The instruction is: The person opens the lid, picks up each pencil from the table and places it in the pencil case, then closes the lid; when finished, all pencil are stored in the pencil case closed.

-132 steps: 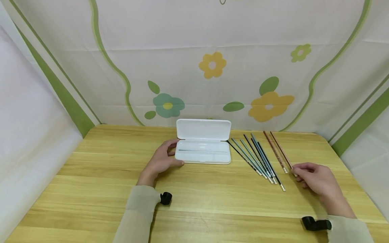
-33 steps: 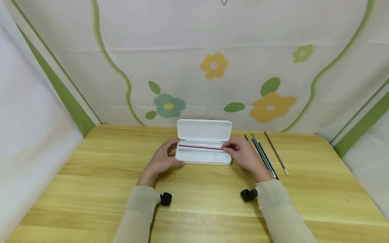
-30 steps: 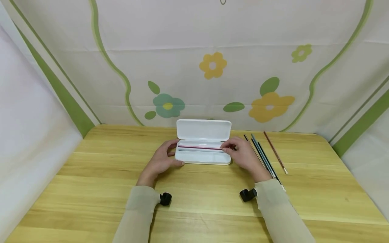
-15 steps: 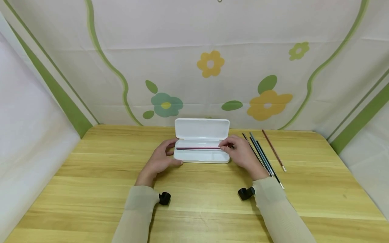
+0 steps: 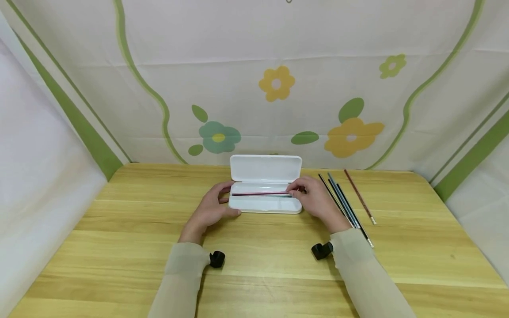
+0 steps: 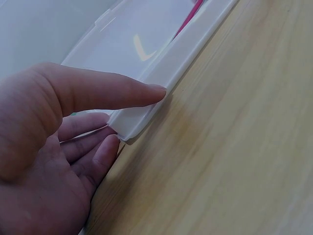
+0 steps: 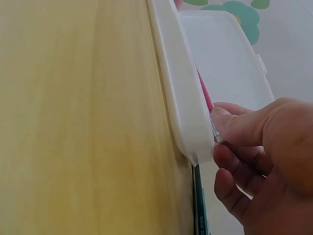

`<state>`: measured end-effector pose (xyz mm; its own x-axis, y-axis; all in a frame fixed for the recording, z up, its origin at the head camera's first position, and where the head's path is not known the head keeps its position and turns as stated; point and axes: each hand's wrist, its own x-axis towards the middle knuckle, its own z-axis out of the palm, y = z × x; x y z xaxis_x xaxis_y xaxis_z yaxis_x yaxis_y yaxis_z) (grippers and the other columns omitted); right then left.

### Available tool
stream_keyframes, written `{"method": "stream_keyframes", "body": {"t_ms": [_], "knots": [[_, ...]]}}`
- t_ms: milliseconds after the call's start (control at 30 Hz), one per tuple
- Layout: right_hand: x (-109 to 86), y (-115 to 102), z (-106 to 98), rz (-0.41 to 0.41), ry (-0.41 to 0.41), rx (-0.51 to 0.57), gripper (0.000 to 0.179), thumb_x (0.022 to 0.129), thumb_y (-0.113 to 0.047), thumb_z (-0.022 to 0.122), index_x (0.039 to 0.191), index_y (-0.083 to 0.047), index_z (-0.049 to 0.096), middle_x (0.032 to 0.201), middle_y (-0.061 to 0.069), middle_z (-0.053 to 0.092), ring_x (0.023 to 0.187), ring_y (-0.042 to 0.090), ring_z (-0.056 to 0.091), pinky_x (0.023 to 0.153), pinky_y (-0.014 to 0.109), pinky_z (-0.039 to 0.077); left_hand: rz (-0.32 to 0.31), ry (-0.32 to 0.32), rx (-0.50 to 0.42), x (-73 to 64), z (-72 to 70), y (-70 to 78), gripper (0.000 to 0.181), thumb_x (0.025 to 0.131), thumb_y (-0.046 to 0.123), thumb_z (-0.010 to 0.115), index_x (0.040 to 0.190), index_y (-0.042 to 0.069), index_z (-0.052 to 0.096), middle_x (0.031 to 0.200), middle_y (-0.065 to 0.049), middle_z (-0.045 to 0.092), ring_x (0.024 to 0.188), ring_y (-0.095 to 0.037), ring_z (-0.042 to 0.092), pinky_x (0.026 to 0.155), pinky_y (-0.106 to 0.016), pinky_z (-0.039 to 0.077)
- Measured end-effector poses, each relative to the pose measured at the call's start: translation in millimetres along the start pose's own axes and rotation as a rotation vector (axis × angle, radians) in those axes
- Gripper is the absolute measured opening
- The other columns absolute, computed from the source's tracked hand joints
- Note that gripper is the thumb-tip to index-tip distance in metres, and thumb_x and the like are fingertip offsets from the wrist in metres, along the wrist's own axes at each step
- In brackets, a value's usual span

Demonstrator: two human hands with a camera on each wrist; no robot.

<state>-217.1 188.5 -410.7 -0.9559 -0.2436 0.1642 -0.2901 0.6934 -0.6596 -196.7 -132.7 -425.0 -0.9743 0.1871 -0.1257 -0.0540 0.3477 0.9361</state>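
Mid-frame, left hand (image 5: 210, 210) grips pencil case (image 5: 262, 205), right hand (image 5: 313, 198) pinches red pencil (image 5: 258, 194); uneven release could roll it askew.

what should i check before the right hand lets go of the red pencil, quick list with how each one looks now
1. Lid up and out of the way: ok, open behind the tray.
2. White case steadied: ok, left hand is at its left end, thumb on the front rim.
3. Red pencil within the case's length: ok, lies lengthwise, far tip near the left wall.
4. Red pencil released: not ok, right hand pinches one end.
5. Red pencil resting on the case floor: cannot tell.
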Motion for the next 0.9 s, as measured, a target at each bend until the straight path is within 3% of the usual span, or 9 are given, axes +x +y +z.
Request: {"method": "stream_keyframes", "body": {"t_ms": [333, 600, 900], "knots": [[8.8, 1.0, 1.4, 0.021, -0.029, -0.031, 0.010, 0.102, -0.008, 0.073, 0.101, -0.012, 0.082, 0.108, 0.008, 0.073, 0.094, 0.024, 0.061, 0.084, 0.037, 0.051, -0.009, 0.005, -0.007, 0.7, 0.3, 0.5, 0.092, 0.080, 0.006, 0.088, 0.161, 0.017, 0.046, 0.162, -0.011, 0.051, 0.141, -0.040, 0.056, 0.118, -0.054, 0.047], [14.4, -0.5, 1.5, 0.056, -0.061, -0.133, 0.009, 0.101, -0.013, 0.074, 0.100, -0.016, 0.083, 0.105, 0.004, 0.074, 0.096, 0.025, 0.053, 0.083, 0.037, 0.045, -0.003, 0.010, -0.009, 0.0, 0.5, 1.7, 0.092, 0.080, 0.007, 0.089, 0.162, 0.015, 0.047, 0.162, -0.014, 0.051, 0.140, -0.041, 0.055, 0.120, -0.057, 0.044], [17.9, -1.1, 1.0, 0.041, -0.095, -0.169, 0.014, 0.101, -0.009, 0.072, 0.097, -0.016, 0.084, 0.098, 0.004, 0.073, 0.095, 0.026, 0.056, 0.085, 0.041, 0.048, -0.007, 0.012, -0.012, 0.1, 0.5, 0.6, 0.091, 0.080, 0.005, 0.088, 0.161, 0.016, 0.047, 0.162, -0.012, 0.052, 0.140, -0.040, 0.056, 0.120, -0.055, 0.046]]}}
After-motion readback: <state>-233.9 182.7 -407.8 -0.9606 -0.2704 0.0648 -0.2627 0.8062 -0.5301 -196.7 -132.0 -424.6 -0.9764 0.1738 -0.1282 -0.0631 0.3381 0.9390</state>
